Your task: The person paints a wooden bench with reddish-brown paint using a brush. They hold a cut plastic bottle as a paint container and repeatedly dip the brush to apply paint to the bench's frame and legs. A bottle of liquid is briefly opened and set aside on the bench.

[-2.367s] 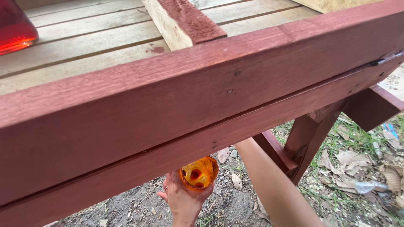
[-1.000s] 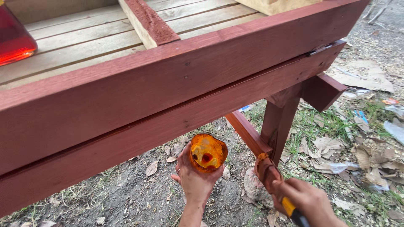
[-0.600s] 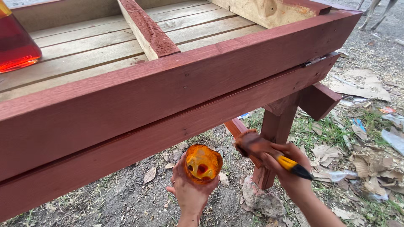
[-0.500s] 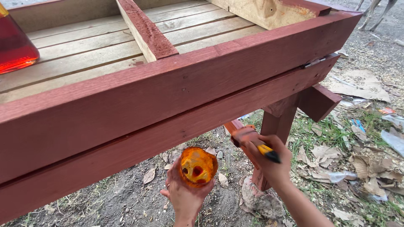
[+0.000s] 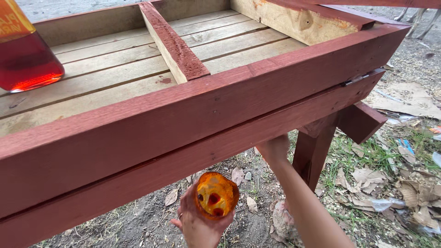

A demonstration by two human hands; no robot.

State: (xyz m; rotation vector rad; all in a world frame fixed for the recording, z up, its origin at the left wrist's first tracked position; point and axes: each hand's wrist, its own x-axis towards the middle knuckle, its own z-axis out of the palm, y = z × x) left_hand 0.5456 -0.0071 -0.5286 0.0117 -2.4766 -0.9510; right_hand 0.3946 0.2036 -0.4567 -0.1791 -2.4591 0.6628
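1. Head view: the left hand [image 5: 198, 224] is seen at the lower centre of the frame, its fingers [image 5: 183, 202] wrapped closed around a small orange cup [image 5: 216, 194] streaked with dark red stain, mouth tilted toward the camera.
2. The right hand [image 5: 274, 149] is raised just right of centre, up against the underside of the lower red rail [image 5: 257, 133] of the table [image 5: 193, 108]; its fingers are hidden behind that rail, so how far they are open, or whether anything is held, cannot be told.
3. The cup lies below and to the left of the right hand, near it but apart; the left hand is the one on the cup.
4. The rail's long axis is seen running from lower left to upper right, with the right forearm rising to it from the bottom edge.
5. A red-stained leg [image 5: 312, 151] stands just right of the right hand, possibly touching the wrist.
6. A bottle of red liquid [image 5: 25, 55] stands on the unpainted slats at upper left, well apart from both hands.
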